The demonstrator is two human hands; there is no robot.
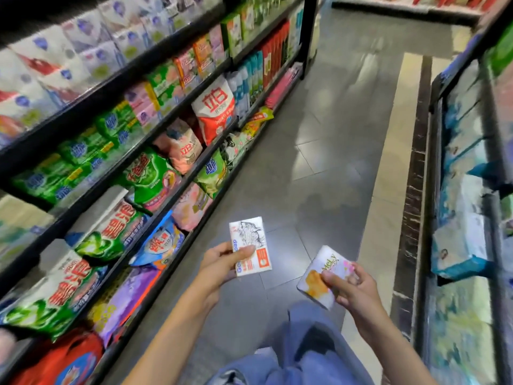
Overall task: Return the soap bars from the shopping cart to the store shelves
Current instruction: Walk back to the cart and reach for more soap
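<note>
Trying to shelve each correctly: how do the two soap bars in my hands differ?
The left soap bar, gripped by the left hand, carries a black line drawing, blue lettering and an orange patch; the right soap bar, in the right hand, shows an orange picture and pink flowers. The left soap bar stands nearly upright; the right soap bar tilts diagonally. Both are white.

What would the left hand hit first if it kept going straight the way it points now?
Nothing close, as far as I can tell. The left hand, holding a white soap box, points up the open aisle over bare floor; the shelves lie off to its left. Depth is unclear.
</note>
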